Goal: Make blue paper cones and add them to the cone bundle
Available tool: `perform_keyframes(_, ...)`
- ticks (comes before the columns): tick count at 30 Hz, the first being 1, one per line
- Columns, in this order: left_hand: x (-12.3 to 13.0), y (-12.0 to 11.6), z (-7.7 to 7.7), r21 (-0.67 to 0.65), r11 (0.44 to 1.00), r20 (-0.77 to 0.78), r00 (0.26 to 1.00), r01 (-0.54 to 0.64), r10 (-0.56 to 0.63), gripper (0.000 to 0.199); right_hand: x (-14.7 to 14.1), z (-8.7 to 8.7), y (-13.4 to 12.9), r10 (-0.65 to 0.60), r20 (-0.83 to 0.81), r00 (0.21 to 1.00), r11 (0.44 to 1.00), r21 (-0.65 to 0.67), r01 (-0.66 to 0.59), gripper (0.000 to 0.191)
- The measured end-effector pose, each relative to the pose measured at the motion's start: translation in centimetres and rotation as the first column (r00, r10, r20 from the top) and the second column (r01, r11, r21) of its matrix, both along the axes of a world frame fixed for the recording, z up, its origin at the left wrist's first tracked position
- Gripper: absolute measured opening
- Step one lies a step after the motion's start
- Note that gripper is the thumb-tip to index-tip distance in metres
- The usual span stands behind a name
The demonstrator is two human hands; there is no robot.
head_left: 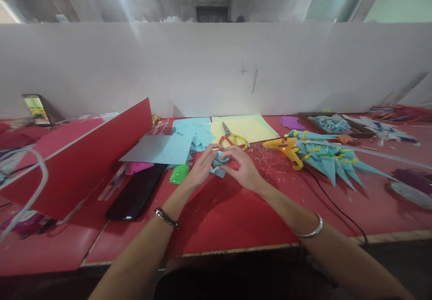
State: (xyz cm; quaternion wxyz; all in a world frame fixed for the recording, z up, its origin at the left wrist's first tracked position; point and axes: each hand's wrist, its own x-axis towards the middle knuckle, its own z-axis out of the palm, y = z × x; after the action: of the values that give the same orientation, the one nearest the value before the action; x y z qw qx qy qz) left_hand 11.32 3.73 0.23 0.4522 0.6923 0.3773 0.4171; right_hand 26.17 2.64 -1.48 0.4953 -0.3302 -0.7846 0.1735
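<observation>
1. gripping folded blue paper between left fingers and right fingers, above the counter; could crumple from over-tight pinching.
2. just beyond, could graze knuckles on scissors by reaching forward.
3. farther right, could drag glue gun by snagging its cord.

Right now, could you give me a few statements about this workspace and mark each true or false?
1. The left hand and right hand hold a light-blue piece. True.
2. The glue gun lies left of both hands. False: it lies to their right.
3. The scissors lie partly on a pale yellow sheet. True.
4. The green object is nearer the right hand. False: it is beside the left.
</observation>
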Motion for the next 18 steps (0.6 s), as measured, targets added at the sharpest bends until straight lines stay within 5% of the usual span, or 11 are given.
perform_keyframes(6, 0.3, -0.1, -0.4, 0.018, 1.000, 0.021, 1.000, -0.014, 0.014, 0.033, -0.2, 0.1, -0.4, -0.006, 0.060, 0.998, 0.999, 0.044, 0.003, 0.005)
perform_keyframes(11, 0.4, 0.3, -1.0, -0.090, 0.994, 0.054, 0.997, 0.058, -0.053, 0.043, -0.2, -0.1, -0.3, -0.020, 0.082, 0.996, 0.998, 0.060, 0.015, 0.008)
perform_keyframes(18, 0.3, 0.0, -0.9, 0.096, 0.994, -0.045, 0.998, 0.053, -0.049, 0.029, -0.3, 0.0, -0.4, 0.008, 0.081, 0.997, 0.999, 0.035, -0.011, 0.011)
